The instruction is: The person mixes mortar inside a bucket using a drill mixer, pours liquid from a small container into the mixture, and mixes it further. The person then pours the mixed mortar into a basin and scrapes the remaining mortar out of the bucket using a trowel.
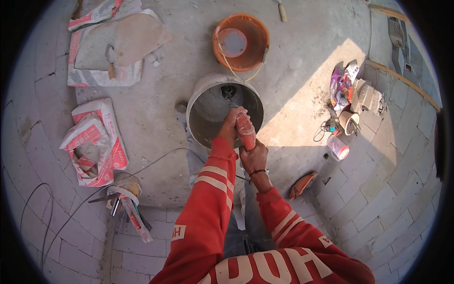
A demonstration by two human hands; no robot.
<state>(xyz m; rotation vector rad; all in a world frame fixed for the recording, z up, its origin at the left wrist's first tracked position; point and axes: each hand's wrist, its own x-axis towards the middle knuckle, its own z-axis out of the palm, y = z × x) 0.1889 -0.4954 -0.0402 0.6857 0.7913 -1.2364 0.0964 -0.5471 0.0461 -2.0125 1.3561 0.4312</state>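
Gripping a red, dusty power tool (245, 128), arms stretched fwd over the concrete floor (298, 71). L hand (231, 124): fingers curled tight round the tool's far part, above the mouth of a big grey bucket (201, 86). R hand (254, 158): closed round the tool's near end, just by the bucket's near rim, dark band (257, 172) at the wrist. Tool is held btwn the 2 hands, over the bucket's near side; a dark round part (228, 91) shows deeper in, can't tell if it joins the tool. Sleeves (208, 194) red w/ 2 pale stripes each

Black cable (158, 160) runs from behind the L sleeve off L across the floor. Orange bucket (257, 40) w/ thin handle (222, 52) stands just past the grey bucket. L side: 2 red/white paper bags (111, 118), 1 torn open; below them a small tub (135, 184) w/ tools (135, 217). Top L: flat bag (127, 75) w/ a board (142, 35) + wood-handled tool (111, 72) on it. R side, partly sunlit: purple bag (340, 87), grey blocks (370, 99), tilted pail (346, 119), white/pink tub (336, 146), all nr the blockwork (378, 189); reddish container (302, 185) closer to the person
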